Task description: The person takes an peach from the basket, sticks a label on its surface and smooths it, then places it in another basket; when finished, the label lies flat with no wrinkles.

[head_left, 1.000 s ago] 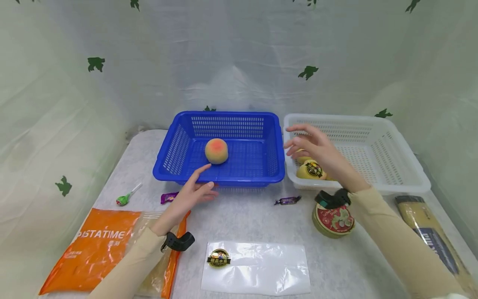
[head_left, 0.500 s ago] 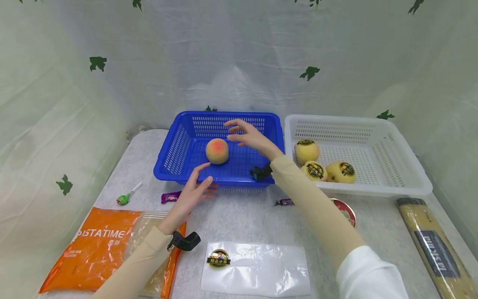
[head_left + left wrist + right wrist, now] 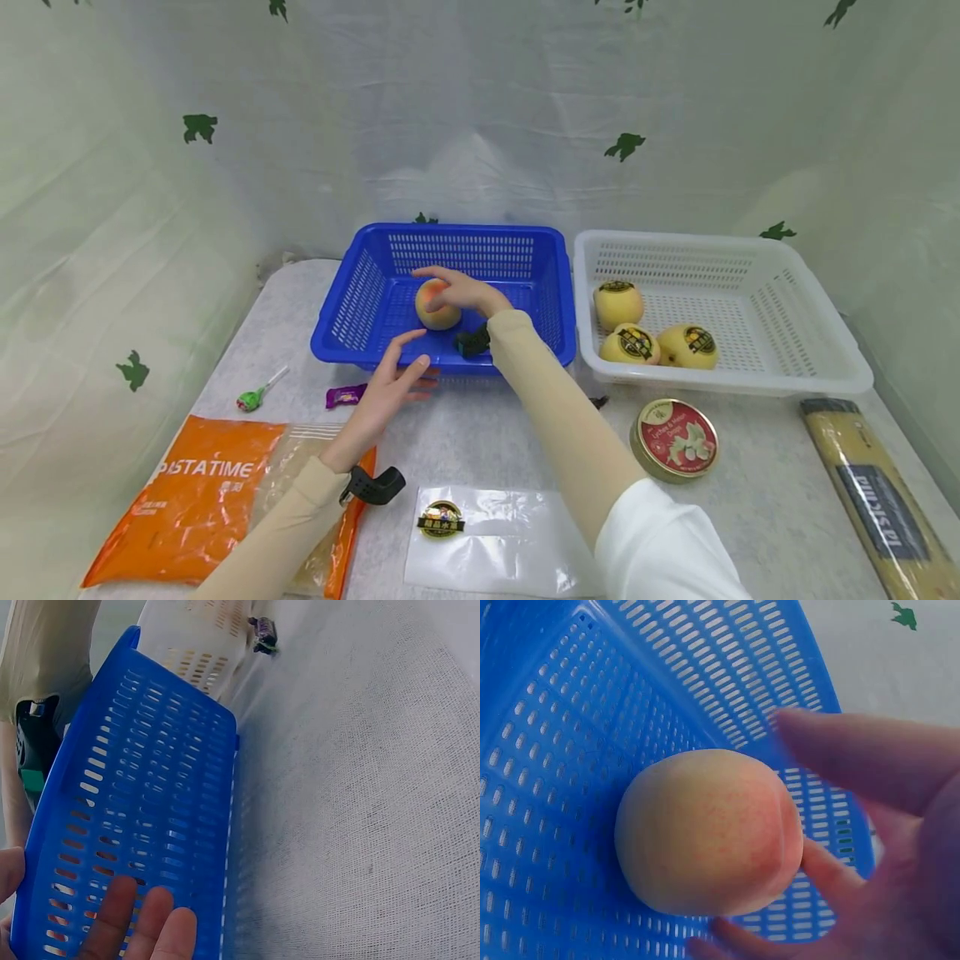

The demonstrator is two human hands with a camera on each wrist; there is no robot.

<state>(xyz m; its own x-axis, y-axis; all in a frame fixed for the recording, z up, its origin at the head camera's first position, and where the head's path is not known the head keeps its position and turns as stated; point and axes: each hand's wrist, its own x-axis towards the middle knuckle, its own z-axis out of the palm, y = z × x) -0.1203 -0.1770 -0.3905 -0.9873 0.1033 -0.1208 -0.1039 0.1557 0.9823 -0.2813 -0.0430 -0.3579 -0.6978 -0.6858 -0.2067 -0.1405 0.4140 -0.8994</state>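
Note:
A peach (image 3: 435, 310) with a pink-orange blush sits inside the blue basket (image 3: 330, 343). My right hand (image 3: 463, 293) reaches over the basket and around the peach. In the right wrist view its thumb (image 3: 847, 754) stands off the fruit, while other fingertips lie close beside and behind it; contact there is hard to tell. At the basket's front rim is my left hand (image 3: 384, 393), fingers extended and holding nothing. The left wrist view has its fingers (image 3: 150, 922) against or just in front of the slotted wall.
Right of the blue basket, a white basket (image 3: 787, 333) holds three yellow fruits (image 3: 688, 346) with stickers. Nearer lie a round candy tin (image 3: 675, 440), a pasta pack (image 3: 873, 492), a clear bag (image 3: 502, 542), an orange pasta bag (image 3: 191, 500), a lollipop (image 3: 251, 400) and purple candy (image 3: 345, 396).
My right hand has swept left from above the white basket into the blue one and come down around the peach. The left hand has stayed nearly still at the front rim.

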